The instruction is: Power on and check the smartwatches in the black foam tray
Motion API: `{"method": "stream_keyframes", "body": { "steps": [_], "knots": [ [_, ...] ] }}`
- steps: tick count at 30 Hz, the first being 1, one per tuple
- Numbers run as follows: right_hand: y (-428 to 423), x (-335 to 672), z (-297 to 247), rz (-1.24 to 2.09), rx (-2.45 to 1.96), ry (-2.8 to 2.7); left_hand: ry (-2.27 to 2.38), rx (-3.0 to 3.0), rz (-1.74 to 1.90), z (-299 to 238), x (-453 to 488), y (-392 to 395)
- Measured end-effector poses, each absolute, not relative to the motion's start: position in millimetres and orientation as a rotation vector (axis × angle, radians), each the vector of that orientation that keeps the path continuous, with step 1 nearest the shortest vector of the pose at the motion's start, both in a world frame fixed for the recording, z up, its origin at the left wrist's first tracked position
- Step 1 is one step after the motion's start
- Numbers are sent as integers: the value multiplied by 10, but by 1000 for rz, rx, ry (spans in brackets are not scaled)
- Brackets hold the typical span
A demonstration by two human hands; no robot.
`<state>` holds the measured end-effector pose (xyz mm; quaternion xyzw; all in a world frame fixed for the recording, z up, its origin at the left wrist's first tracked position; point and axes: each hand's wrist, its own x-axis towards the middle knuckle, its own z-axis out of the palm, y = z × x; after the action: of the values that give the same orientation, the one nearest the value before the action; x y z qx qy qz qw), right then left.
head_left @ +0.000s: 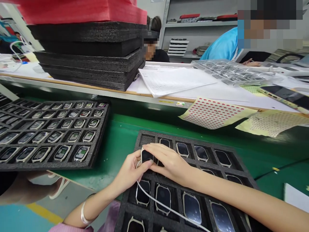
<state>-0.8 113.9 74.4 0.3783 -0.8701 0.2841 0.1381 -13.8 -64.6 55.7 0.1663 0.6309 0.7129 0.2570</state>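
Note:
My left hand (131, 169) grips a small smartwatch body (146, 156) at the near-left part of a black foam tray (142, 138). A white cable (166, 207) runs from the watch across the tray toward me. My right hand (169, 161) lies over the same watch, its fingers pressed on the dark screen. The tray's pockets hold several more watch bodies with dark screens (191, 207). A bracelet (84, 214) sits on my left wrist.
A second foam tray (96, 151) full of lit watch bodies lies left on the green belt (120, 141). Stacked black foam sheets (91, 54), papers (173, 80), sticker sheets (214, 112) and a clear plastic tray (229, 72) sit on the bench beyond. Other people sit behind it.

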Motion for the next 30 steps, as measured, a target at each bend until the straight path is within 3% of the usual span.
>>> {"method": "stream_keyframes", "body": {
  "steps": [9,25,30],
  "knots": [
    [1097,8,721,1023,1028,-2489,1555,518,1992,572,-142,-697],
    [1103,42,675,992,1000,-2471,1727,514,1879,553,-122,-718],
    [1099,38,710,1270,935,-2471,1571,460,1922,581,-109,-744]
  ]
}}
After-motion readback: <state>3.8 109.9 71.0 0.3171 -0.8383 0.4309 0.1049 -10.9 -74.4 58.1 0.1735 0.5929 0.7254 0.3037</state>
